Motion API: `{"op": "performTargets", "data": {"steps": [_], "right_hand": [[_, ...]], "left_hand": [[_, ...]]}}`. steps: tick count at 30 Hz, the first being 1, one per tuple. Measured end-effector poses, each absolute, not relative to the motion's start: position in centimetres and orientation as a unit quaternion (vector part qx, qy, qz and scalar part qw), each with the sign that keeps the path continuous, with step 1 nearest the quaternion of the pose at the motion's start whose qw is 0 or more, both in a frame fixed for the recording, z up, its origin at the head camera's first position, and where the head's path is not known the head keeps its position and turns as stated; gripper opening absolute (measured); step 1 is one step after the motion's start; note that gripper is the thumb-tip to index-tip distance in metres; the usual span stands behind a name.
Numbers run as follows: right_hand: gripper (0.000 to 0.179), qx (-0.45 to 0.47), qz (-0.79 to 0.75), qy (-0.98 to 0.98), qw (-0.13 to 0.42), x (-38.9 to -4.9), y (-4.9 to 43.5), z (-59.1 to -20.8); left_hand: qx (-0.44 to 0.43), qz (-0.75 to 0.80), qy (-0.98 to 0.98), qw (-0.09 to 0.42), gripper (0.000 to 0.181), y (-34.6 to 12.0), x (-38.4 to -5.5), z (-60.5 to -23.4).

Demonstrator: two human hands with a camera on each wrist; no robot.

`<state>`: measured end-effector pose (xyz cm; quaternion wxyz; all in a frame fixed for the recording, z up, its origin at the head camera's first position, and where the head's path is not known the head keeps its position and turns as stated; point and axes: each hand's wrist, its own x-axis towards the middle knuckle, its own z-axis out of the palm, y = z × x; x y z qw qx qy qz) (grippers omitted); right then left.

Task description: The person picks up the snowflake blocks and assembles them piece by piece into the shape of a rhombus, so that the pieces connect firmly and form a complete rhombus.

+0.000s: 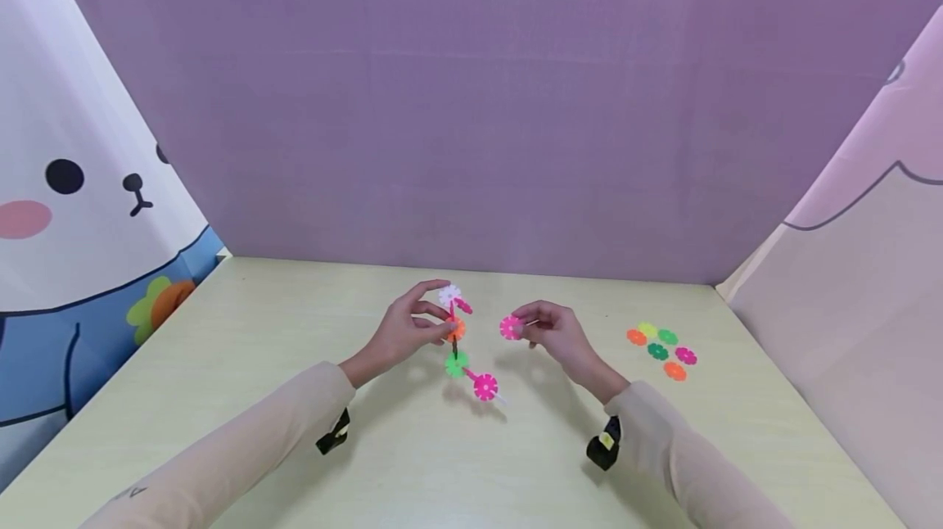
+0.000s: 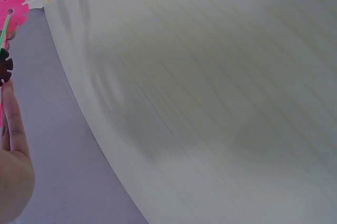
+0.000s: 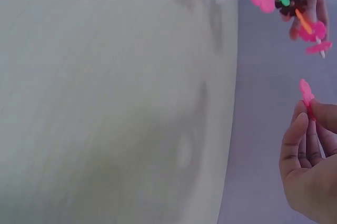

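My left hand (image 1: 403,327) grips a chain of notched, flower-shaped interlocking discs (image 1: 456,364) by its orange disc (image 1: 460,327). A white disc (image 1: 448,295) and a pink one are at the top; green and hot pink discs (image 1: 485,387) hang lower. The left wrist view catches a brown disc (image 2: 6,67) of the chain beside the fingers, at the left edge. To the right, my right hand (image 1: 561,337) pinches a single pink disc (image 1: 509,327) between thumb and fingers. A gap separates this disc from the chain, as the right wrist view also shows.
Several loose discs, among them a dark green one (image 1: 658,351), lie flat on the pale wooden table (image 1: 412,472) to the right of my right hand. A purple cloth panel (image 1: 471,119) rises behind the table, with printed cloths at both sides.
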<state>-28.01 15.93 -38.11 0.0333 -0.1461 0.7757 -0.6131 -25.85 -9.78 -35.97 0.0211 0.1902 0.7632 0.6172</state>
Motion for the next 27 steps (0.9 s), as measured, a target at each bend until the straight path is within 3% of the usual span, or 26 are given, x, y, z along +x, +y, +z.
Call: {"op": "performTargets", "data": {"steps": [27], "right_hand": [[0.022,-0.106,-0.666,0.736,0.056,-27.9,11.4,-37.3]], "left_hand": [[0.197,0.615,0.763,0.021,0.062,-9.8,-25.9,-35.9]]}}
